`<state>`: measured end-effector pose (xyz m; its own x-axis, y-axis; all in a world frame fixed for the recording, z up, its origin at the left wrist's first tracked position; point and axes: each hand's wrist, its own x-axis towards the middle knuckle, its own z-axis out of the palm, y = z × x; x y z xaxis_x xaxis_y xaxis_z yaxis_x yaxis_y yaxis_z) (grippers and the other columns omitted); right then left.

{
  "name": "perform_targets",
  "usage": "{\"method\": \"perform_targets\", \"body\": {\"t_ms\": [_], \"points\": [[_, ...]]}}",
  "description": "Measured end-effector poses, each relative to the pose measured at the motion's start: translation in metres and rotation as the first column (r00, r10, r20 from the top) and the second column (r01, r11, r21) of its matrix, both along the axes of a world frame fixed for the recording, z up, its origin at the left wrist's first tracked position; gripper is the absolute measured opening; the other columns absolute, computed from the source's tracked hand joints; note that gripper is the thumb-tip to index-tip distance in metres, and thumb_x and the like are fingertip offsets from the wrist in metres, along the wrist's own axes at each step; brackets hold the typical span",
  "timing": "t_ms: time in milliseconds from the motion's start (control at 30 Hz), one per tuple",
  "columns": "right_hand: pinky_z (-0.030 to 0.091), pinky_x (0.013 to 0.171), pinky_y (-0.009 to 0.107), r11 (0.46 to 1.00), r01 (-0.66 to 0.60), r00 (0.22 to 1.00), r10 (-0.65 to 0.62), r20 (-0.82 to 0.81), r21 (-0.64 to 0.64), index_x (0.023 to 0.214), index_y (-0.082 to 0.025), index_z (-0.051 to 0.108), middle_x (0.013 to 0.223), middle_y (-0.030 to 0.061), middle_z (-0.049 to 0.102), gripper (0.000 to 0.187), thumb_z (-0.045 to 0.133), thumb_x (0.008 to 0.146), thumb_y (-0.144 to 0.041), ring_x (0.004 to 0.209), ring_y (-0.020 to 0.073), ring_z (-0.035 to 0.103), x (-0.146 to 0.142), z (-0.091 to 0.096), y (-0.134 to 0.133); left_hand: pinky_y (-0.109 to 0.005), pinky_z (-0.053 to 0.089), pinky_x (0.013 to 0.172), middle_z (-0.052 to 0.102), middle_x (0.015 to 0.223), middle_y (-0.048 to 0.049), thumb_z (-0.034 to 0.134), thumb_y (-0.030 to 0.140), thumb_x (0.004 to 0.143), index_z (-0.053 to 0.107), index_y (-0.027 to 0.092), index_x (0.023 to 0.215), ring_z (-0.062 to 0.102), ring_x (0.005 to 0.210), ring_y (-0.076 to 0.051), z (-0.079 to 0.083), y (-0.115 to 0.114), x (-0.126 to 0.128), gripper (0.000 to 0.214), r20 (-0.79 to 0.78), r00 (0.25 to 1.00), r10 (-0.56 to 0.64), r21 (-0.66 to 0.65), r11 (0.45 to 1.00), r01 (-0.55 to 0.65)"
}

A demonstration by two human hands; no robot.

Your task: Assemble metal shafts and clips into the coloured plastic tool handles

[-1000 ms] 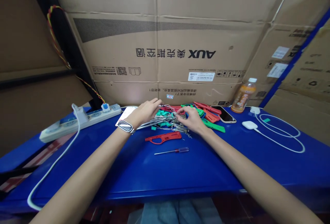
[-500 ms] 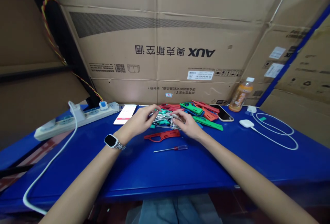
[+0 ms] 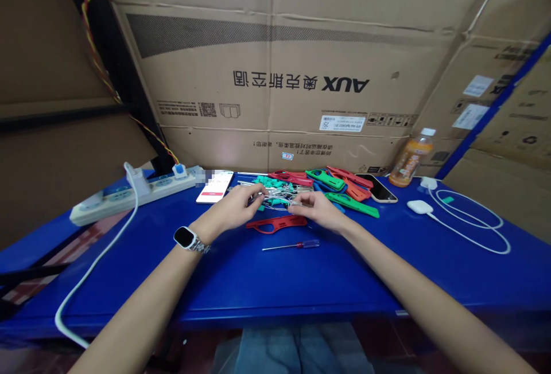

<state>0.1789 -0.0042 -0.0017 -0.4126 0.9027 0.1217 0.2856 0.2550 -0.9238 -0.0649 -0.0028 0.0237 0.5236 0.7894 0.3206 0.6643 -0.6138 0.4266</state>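
Your left hand (image 3: 237,209) and your right hand (image 3: 321,211) sit close together at the far middle of the blue table (image 3: 267,282), each pinched on one end of a bundle of thin metal pieces (image 3: 279,198). The bundle's long axis runs left to right, one end toward each hand, and it is held just above the table, at the near edge of a heap of red and green plastic handles (image 3: 340,186). How many pieces are in the bundle or the heap you cannot tell from here.

Just near of your fingers lies one red handle (image 3: 278,224) on its own, also stretched left to right. Nearer again is one screwdriver (image 3: 293,244), its tip to the left and its grip to the right.

There are two phones: one lit (image 3: 215,186) to the left of the heap, one dark (image 3: 379,189) to the right. One power strip (image 3: 129,193) lies far left, one orange bottle (image 3: 411,159) stands far right, and one white charger cable (image 3: 467,219) is coiled beside it. You wear one watch (image 3: 186,237) on your left wrist
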Motion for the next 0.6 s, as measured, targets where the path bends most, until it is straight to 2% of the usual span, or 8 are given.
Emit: {"method": "perform_targets", "body": {"t_ms": [167, 267, 333, 367, 467, 533, 600], "points": [[0.032, 0.057, 0.025, 0.999, -0.041, 0.995, 0.039, 0.088, 0.023, 0.069, -0.016, 0.059, 0.062, -0.0029, 0.051, 0.032, 0.069, 0.072, -0.046, 0.058, 0.0104, 0.043, -0.003, 0.002, 0.0, -0.027, 0.038, 0.056, 0.057, 0.065, 0.0013, 0.051, 0.033, 0.091, 0.063, 0.019, 0.096, 0.051, 0.058, -0.015, -0.004, -0.004, -0.008, 0.018, -0.074, 0.997, -0.033, -0.02, 0.999, 0.032], [0.03, 0.054, 0.025, 0.997, -0.071, 0.988, 0.066, 0.139, 0.031, 0.068, -0.016, 0.058, 0.06, -0.0036, 0.049, 0.028, 0.067, 0.073, -0.042, 0.056, 0.0098, 0.04, -0.008, 0.004, 0.001, -0.033, 0.047, 0.074, 0.064, 0.096, -0.0056, 0.059, 0.034, 0.088, 0.062, 0.019, 0.107, 0.06, 0.083, -0.021, -0.003, -0.01, -0.006, 0.023, -0.098, 0.995, -0.036, 0.125, 0.991, 0.048], [0.029, 0.053, 0.024, 0.996, -0.084, 0.983, 0.077, 0.169, 0.039, 0.069, -0.016, 0.058, 0.059, -0.0041, 0.048, 0.027, 0.065, 0.074, -0.042, 0.055, 0.0096, 0.038, -0.011, 0.005, 0.003, -0.039, 0.047, 0.087, 0.059, 0.114, -0.0093, 0.062, 0.031, 0.088, 0.059, 0.019, 0.112, 0.057, 0.102, -0.025, -0.002, -0.015, 0.0, 0.027, -0.107, 0.991, -0.083, 0.281, 0.953, 0.11], [0.029, 0.053, 0.024, 0.995, -0.09, 0.98, 0.079, 0.18, 0.049, 0.069, -0.016, 0.059, 0.059, -0.0041, 0.047, 0.027, 0.064, 0.074, -0.042, 0.056, 0.0096, 0.038, -0.012, 0.005, 0.003, -0.039, 0.046, 0.089, 0.058, 0.114, -0.0095, 0.061, 0.03, 0.089, 0.059, 0.019, 0.109, 0.055, 0.105, -0.025, -0.002, -0.016, 0.004, 0.024, -0.134, 0.984, -0.119, 0.349, 0.923, 0.159], [0.029, 0.055, 0.024, 0.991, -0.103, 0.977, 0.086, 0.193, 0.083, 0.068, -0.015, 0.058, 0.06, -0.0039, 0.047, 0.028, 0.061, 0.076, -0.041, 0.058, 0.0098, 0.038, -0.013, 0.006, 0.005, -0.037, 0.046, 0.084, 0.06, 0.101, -0.008, 0.054, 0.022, 0.094, 0.06, 0.017, 0.097, 0.055, 0.094, -0.023, -0.006, -0.021, 0.016, 0.008, -0.313, 0.935, -0.165, 0.468, 0.83, 0.303], [0.028, 0.054, 0.024, 0.989, -0.116, 0.976, 0.096, 0.195, 0.094, 0.066, -0.016, 0.055, 0.06, -0.0044, 0.044, 0.028, 0.058, 0.077, -0.041, 0.058, 0.0096, 0.036, -0.013, 0.006, 0.005, -0.035, 0.045, 0.08, 0.062, 0.097, -0.008, 0.051, 0.019, 0.096, 0.06, 0.017, 0.095, 0.056, 0.088, -0.022, -0.01, -0.022, 0.022, 0.009, -0.412, 0.903, -0.119, 0.508, 0.793, 0.336], [0.026, 0.053, 0.024, 0.987, -0.125, 0.975, 0.104, 0.199, 0.096, 0.063, -0.017, 0.05, 0.058, -0.0052, 0.04, 0.029, 0.058, 0.077, -0.041, 0.057, 0.0094, 0.034, -0.012, 0.005, 0.005, -0.035, 0.044, 0.078, 0.063, 0.095, -0.0082, 0.05, 0.017, 0.096, 0.06, 0.017, 0.095, 0.057, 0.086, -0.022, -0.014, -0.023, 0.026, 0.01, -0.464, 0.884, -0.059, 0.533, 0.779, 0.331]]}}
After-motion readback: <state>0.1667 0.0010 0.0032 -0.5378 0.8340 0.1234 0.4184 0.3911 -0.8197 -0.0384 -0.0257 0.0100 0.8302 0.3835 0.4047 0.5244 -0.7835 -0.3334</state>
